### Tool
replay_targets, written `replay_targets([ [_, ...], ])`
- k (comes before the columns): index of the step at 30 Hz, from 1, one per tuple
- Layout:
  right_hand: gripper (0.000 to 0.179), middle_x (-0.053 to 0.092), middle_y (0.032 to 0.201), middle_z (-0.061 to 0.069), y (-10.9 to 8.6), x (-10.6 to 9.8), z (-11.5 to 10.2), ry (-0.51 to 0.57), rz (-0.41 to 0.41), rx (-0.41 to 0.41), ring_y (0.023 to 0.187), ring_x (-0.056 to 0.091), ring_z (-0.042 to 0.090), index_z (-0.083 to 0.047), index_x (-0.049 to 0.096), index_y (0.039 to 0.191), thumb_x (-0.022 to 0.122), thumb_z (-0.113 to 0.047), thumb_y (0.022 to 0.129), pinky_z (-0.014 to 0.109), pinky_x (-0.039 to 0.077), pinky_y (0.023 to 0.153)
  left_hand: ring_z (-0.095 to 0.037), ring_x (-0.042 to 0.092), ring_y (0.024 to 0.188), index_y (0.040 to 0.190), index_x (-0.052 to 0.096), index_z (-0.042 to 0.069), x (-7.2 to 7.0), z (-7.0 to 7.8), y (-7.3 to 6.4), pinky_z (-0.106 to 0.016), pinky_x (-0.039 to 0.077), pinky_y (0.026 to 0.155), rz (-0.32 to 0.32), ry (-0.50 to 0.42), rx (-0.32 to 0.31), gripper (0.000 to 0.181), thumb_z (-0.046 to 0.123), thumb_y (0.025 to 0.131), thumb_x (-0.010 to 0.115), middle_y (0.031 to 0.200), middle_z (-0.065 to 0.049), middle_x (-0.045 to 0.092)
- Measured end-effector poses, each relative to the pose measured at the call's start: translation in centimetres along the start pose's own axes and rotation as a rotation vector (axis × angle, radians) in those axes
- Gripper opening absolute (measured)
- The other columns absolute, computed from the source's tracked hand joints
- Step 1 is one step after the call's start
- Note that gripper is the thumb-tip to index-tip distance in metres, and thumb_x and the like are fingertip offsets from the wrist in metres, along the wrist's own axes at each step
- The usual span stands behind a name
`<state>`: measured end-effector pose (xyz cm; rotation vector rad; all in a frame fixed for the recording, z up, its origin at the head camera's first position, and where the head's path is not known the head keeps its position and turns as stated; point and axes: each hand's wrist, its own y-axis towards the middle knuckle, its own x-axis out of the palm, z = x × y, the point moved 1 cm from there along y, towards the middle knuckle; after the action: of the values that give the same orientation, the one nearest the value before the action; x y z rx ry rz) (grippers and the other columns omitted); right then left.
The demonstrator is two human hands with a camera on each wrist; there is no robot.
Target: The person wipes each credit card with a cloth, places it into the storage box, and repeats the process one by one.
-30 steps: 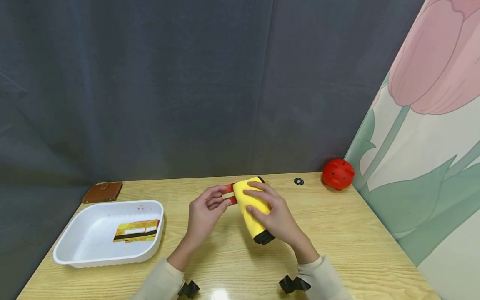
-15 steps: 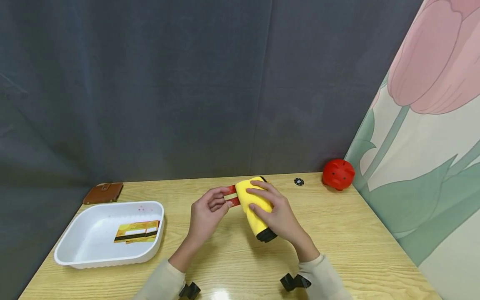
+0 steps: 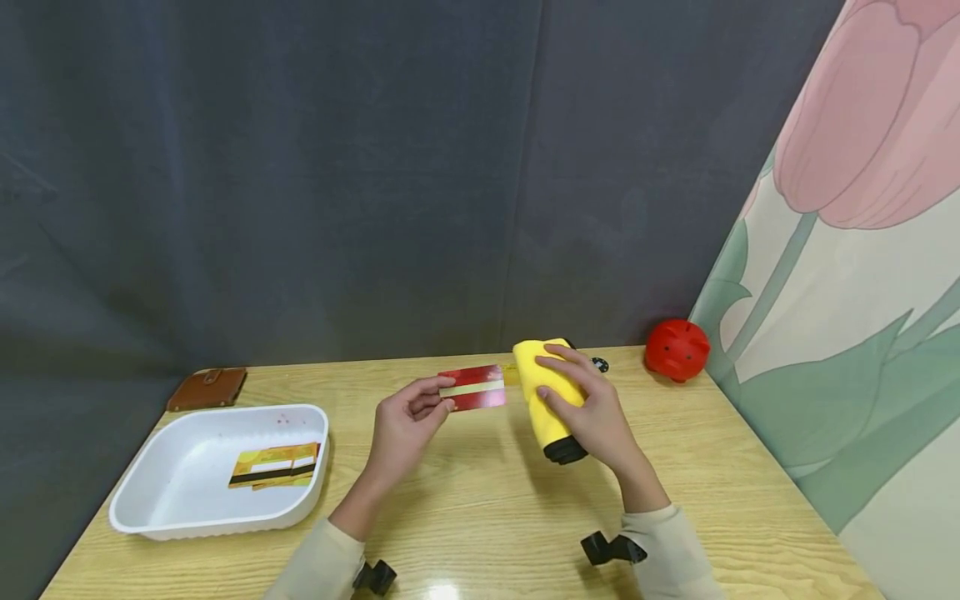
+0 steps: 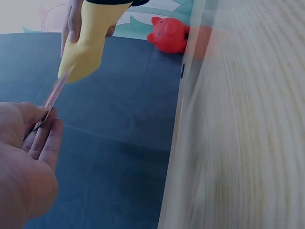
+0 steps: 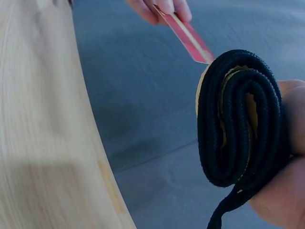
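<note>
Between thumb and fingers, my left hand (image 3: 403, 425) pinches a red card (image 3: 472, 388) with a pale stripe by its left end. The card's right part sticks out free toward the cloth. My right hand (image 3: 600, 408) grips a folded yellow cloth (image 3: 551, 417) with black edging, held up over the table. In the right wrist view the cloth's black edge (image 5: 240, 124) shows its rolled layers, and the card's tip overlaps it there. In the head view a gap separates card and cloth. The left wrist view shows the card (image 4: 55, 93) nearly edge-on.
A white tray (image 3: 168, 500) at left holds yellow cards (image 3: 273, 465). Behind it lies a brown wallet (image 3: 206, 389). A yellow strip (image 3: 512, 373) lies behind the red card. A red piggy bank (image 3: 677, 350) and a black chip (image 3: 600, 364) stand back right.
My right hand has moved right with the yellow cloth, away from the red card. More of the card now shows, while my left hand keeps hold of it almost in place.
</note>
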<state>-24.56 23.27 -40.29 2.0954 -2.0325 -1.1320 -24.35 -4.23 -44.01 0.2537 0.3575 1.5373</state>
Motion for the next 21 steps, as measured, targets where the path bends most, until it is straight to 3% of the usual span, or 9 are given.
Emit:
replay_targets([
  [6, 0.039, 0.055, 0.152, 0.003, -0.1, -0.7, -0.1, -0.023, 0.011, 0.006, 0.132, 0.051, 0.022, -0.018, 0.071, 0.132, 0.076, -0.013, 0.094, 0.016, 0.049, 0.084, -0.009, 0.072, 0.099, 0.129, 0.073, 0.01, -0.7, 0.2, 0.1, -0.026, 0.061, 0.091, -0.055, -0.009, -0.005, 0.041, 0.004, 0.089, 0.079, 0.126, -0.014, 0.071],
  [12, 0.039, 0.055, 0.152, 0.003, -0.1, -0.9, -0.1, 0.004, 0.016, -0.002, 0.135, 0.048, 0.02, -0.016, 0.071, 0.132, 0.077, -0.011, 0.093, 0.014, 0.048, 0.086, -0.019, 0.07, 0.111, 0.137, 0.067, 0.01, -1.0, 0.5, 0.4, -0.03, 0.057, 0.102, -0.106, -0.001, 0.016, 0.053, -0.004, 0.086, 0.078, 0.134, -0.018, 0.065],
  [14, 0.039, 0.055, 0.152, 0.003, 0.0, -1.0, -0.1, 0.01, 0.012, 0.0, 0.136, 0.047, 0.02, -0.016, 0.071, 0.132, 0.077, -0.011, 0.093, 0.013, 0.048, 0.087, -0.021, 0.071, 0.11, 0.136, 0.068, 0.01, -1.1, 0.6, 0.4, -0.029, 0.058, 0.1, -0.096, 0.01, 0.014, 0.051, -0.005, 0.088, 0.077, 0.132, -0.019, 0.065],
  [21, 0.039, 0.054, 0.153, 0.004, 0.0, -1.0, -0.1, 0.014, -0.007, 0.01, 0.138, 0.048, 0.025, -0.016, 0.071, 0.133, 0.076, -0.012, 0.094, 0.014, 0.048, 0.087, -0.008, 0.075, 0.096, 0.124, 0.074, 0.008, -1.5, 0.8, 0.4, -0.02, 0.061, 0.083, -0.041, -0.009, -0.006, 0.029, 0.005, 0.095, 0.073, 0.114, -0.018, 0.076],
])
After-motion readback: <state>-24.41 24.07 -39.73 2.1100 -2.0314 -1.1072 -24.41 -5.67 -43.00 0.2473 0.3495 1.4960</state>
